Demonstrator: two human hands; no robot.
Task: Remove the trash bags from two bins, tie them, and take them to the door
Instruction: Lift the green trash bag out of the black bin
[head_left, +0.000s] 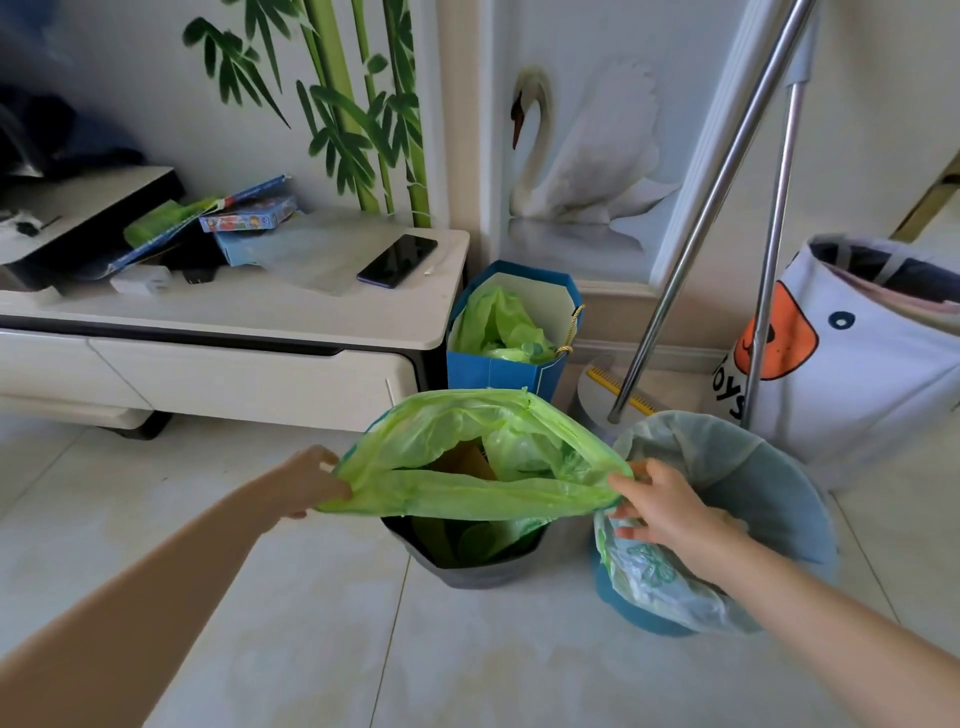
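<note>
The rim of the green trash bag (467, 457) is pinched at opposite ends by the left hand (306, 486) and the right hand (660, 512), and is stretched wide above the dark bin (467, 566), in which its lower part is seated. The film is judged thin, soft and light (easily torn if jerked), so the gathered rim is best held. Just beside it, a pale liner (670, 577) is draped over the blue bin (779, 499).

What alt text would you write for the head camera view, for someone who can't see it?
A person's left hand and right hand pinch opposite edges of a green trash bag, stretching it open above a dark bin. A blue bin with a pale liner stands beside it on the tiled floor.
</note>
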